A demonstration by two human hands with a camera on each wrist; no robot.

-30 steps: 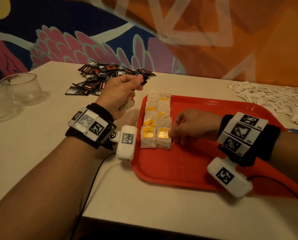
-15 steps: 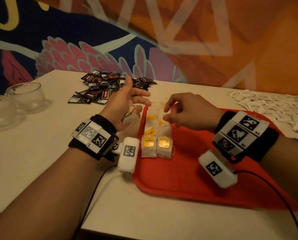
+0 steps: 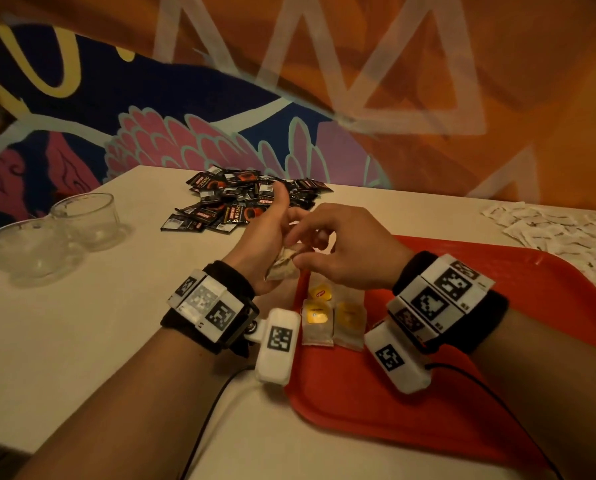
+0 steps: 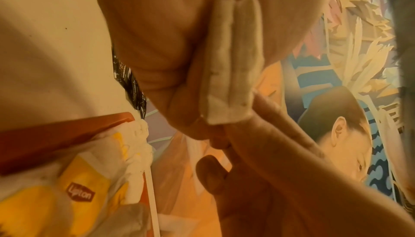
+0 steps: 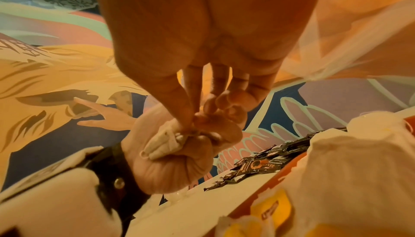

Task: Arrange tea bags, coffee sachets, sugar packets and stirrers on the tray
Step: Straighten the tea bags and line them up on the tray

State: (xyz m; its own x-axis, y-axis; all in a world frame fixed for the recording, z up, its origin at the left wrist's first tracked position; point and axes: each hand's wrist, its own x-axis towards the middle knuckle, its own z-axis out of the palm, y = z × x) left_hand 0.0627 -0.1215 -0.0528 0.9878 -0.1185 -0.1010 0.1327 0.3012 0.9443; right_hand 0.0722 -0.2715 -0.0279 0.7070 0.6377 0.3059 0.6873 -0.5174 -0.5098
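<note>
Left of the tray (image 3: 462, 393) on the pale table (image 3: 81, 341) stand glass bowls (image 3: 85, 216); sachets (image 3: 241, 199) lie behind. At the tray's left edge, left hand (image 3: 272, 237) grips tea bags (image 3: 284, 265); right hand (image 3: 341, 251) seemingly pinches one. Mural wall (image 3: 220, 98) beyond.

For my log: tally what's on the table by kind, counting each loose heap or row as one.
Glass bowls: 2
Red tray: 1
Coffee sachet heap: 1
Sugar packet heap: 1
Tea bag rows on tray: 2
Tea bag bunch, gripped by left hand, pinched by right hand: 1
Total: 8
</note>
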